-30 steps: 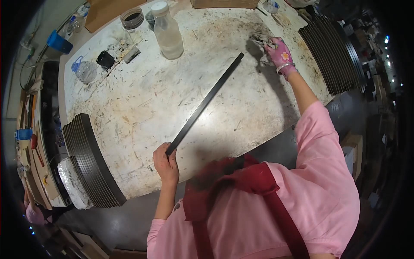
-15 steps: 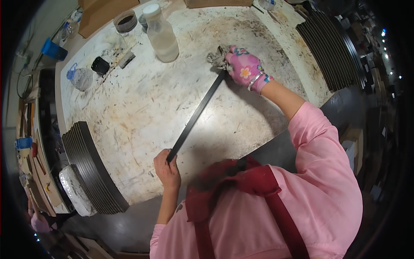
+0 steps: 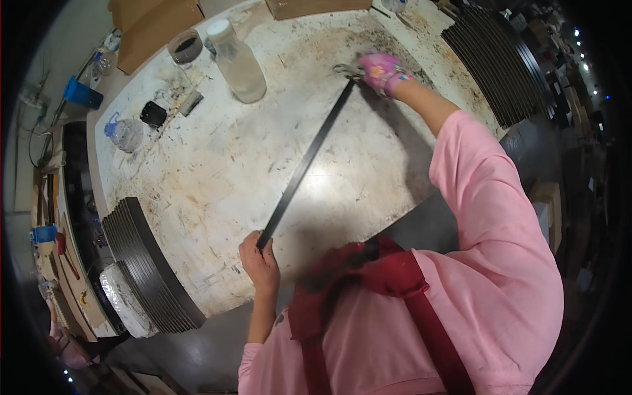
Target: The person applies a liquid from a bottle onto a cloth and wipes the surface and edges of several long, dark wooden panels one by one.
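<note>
A long, flat black strip [image 3: 306, 163] slants across the stained white tabletop [image 3: 197, 217]. Its near end is gripped by my bare left hand [image 3: 260, 260], fingers closed round it. My right hand [image 3: 383, 71], in a pink flowered glove, is at the far end, closed on a crumpled grey rag [image 3: 347, 70] that touches the strip there. Motion blurs the glove and rag, and the fingertips are partly hidden.
A clear bottle [image 3: 238, 69] with a white cap stands at the back, beside an open jar of dark stuff [image 3: 185, 47]. Stacks of black strips lie at the left [image 3: 150, 263] and far right [image 3: 494, 66]. A small black cup [image 3: 153, 114] and a crumpled plastic bottle [image 3: 125, 133] sit at left.
My right hand with the rag has moved farther away and slightly right. The strip's far end has shifted the same way, while my left hand keeps its hold.
</note>
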`<action>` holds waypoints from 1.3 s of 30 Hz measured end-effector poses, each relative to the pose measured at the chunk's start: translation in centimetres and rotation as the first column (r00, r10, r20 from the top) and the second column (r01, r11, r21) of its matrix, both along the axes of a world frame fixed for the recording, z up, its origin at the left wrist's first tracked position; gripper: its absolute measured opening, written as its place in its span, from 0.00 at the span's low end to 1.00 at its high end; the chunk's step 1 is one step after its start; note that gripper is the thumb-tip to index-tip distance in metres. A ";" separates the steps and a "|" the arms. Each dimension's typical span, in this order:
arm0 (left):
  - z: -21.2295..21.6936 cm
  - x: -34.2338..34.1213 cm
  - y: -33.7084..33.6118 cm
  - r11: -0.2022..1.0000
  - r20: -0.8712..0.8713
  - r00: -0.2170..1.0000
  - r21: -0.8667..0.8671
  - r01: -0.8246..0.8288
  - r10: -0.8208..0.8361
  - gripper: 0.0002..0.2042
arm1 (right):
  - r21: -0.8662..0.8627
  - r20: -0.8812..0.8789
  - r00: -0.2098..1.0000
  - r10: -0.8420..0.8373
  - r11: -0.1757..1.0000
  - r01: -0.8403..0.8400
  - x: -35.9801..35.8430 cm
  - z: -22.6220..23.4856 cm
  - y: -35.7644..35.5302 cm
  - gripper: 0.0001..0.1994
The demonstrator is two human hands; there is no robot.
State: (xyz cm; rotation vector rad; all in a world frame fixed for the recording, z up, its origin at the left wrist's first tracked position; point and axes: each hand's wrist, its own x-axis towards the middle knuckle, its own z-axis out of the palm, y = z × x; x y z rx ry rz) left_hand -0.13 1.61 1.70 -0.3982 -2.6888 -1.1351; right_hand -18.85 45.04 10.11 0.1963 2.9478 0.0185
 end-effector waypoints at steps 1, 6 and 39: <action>0.3 -0.2 -0.2 1.000 0.035 0.999 -0.024 0.013 -0.012 0.09 | 0.005 -0.020 1.000 0.000 1.000 0.000 0.3 0.6 1.2 0.17; 0.0 0.1 -0.3 0.999 0.090 0.996 -0.052 -0.004 0.008 0.09 | -0.166 -0.285 0.950 0.130 0.969 -0.182 3.1 1.3 -4.6 0.16; 0.3 0.5 -0.8 0.994 0.137 0.989 0.101 0.035 -0.048 0.08 | -0.145 -0.682 0.708 0.184 0.915 -0.378 3.8 -0.5 -7.9 0.15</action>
